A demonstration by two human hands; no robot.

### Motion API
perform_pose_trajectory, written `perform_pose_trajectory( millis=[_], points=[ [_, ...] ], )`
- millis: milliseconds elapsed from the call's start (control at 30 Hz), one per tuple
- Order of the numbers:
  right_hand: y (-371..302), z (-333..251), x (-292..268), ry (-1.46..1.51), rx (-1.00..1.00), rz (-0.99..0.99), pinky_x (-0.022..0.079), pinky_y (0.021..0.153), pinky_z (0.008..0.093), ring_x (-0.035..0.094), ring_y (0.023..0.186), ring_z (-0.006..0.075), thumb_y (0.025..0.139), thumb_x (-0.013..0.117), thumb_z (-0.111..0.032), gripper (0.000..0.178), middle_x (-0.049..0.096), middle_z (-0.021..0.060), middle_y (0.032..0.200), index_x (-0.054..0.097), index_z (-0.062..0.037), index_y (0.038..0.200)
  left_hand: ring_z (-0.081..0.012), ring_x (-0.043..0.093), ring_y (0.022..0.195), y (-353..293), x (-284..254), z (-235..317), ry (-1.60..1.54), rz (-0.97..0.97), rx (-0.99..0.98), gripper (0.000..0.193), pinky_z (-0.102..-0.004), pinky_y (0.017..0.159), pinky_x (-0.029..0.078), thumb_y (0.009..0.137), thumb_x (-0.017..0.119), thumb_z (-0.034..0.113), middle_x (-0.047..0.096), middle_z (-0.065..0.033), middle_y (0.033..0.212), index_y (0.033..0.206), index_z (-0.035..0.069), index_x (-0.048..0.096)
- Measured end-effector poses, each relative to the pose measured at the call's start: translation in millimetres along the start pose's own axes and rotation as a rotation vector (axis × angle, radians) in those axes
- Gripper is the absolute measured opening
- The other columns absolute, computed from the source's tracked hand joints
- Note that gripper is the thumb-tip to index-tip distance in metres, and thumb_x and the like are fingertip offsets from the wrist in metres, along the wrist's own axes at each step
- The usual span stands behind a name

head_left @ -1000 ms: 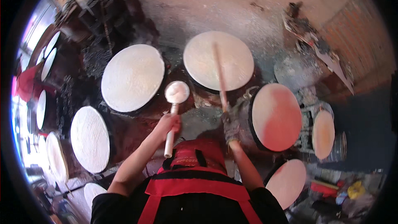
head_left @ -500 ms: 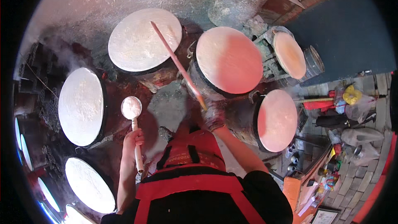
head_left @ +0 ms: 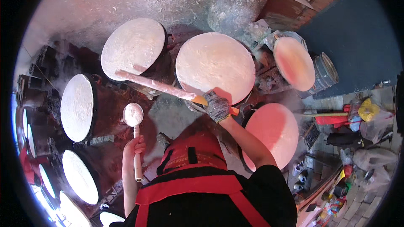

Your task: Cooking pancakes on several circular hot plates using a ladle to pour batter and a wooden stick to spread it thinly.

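Note:
My bare left hand [head_left: 134,145] is wrapped round the handle of a ladle [head_left: 133,115], whose round bowl holds pale, whitish batter. In my right hand [head_left: 217,106], which wears a grey knitted glove, is a long flat wooden scraper [head_left: 155,85] with a yellowish handle, its blade coated with pale stuff. The blade slants leftward from the near edge of the middle griddle, its tip over the near edge of the far left griddle. A pale batter layer [head_left: 214,63] covers the middle griddle, and another pale layer [head_left: 134,46] covers the far left one.
More round griddles with pale tops curve down my left, one layer [head_left: 78,108] being nearest the ladle. To my right are a reddish-lit top [head_left: 273,132] and a farther one [head_left: 293,63] beside a metal drum [head_left: 326,73]. Plastic bags [head_left: 374,159] lie on the brick floor.
The scraper has swung from a steep slant to a flatter one, its tip now lower and farther left. My right hand has moved up to the middle griddle's edge. The ladle stays nearly in place.

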State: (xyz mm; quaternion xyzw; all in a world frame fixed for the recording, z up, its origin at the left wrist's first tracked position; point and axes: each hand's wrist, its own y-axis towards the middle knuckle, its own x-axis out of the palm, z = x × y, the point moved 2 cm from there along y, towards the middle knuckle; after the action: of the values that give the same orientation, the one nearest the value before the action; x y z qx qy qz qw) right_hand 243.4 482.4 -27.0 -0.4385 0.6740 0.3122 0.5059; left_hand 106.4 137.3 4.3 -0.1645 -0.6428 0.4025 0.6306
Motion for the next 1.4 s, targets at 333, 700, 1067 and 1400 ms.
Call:
perform_pose_trajectory(
  millis=[333,700,1067,1400],
  points=[
    [84,-44,5,0.085,0.149,-0.085,0.048,0.059,0.0438,0.061,0.072,0.0311,0.074,0.064,-0.039,0.074,0.057,0.0159,0.098,0.033,-0.0079,0.133,-0.0035,0.034,0.048,-6,50,-32,-0.031,0.051,0.085,0.013,-0.0148,0.035,0.028,0.090,0.046,0.007,0.043,-0.0028,0.073,0.099,-0.002,0.045],
    [117,-53,26,0.102,0.249,0.084,0.047,0.063,0.0454,0.061,0.072,0.0313,0.077,0.058,-0.042,0.042,0.059,0.0146,0.087,0.055,-0.0087,0.102,-0.0028,0.033,0.047,26,73,29,0.145,0.013,0.152,0.006,-0.0149,0.035,0.025,0.088,0.048,0.006,0.042,-0.0004,0.069,0.090,0.001,0.045],
    [123,-35,-52,-0.124,0.305,0.276,0.047,0.052,0.0422,0.060,0.059,0.0286,0.073,0.060,-0.033,0.019,0.059,0.0094,0.065,0.056,-0.0144,0.073,-0.0021,0.032,0.047,52,91,77,0.400,-0.016,0.143,0.010,-0.0152,0.035,0.024,0.088,0.049,0.008,0.040,0.0000,0.067,0.083,0.004,0.041],
    [80,126,-347,-0.164,0.696,0.579,0.047,0.064,0.0353,0.063,0.069,0.0241,0.072,0.067,-0.039,0.034,0.063,0.0159,0.071,0.068,-0.0078,0.087,-0.0028,0.033,0.046,77,100,67,0.520,-0.060,0.046,0.009,-0.0156,0.036,0.023,0.086,0.051,0.008,0.041,0.0000,0.067,0.084,0.005,0.042]
  ],
)
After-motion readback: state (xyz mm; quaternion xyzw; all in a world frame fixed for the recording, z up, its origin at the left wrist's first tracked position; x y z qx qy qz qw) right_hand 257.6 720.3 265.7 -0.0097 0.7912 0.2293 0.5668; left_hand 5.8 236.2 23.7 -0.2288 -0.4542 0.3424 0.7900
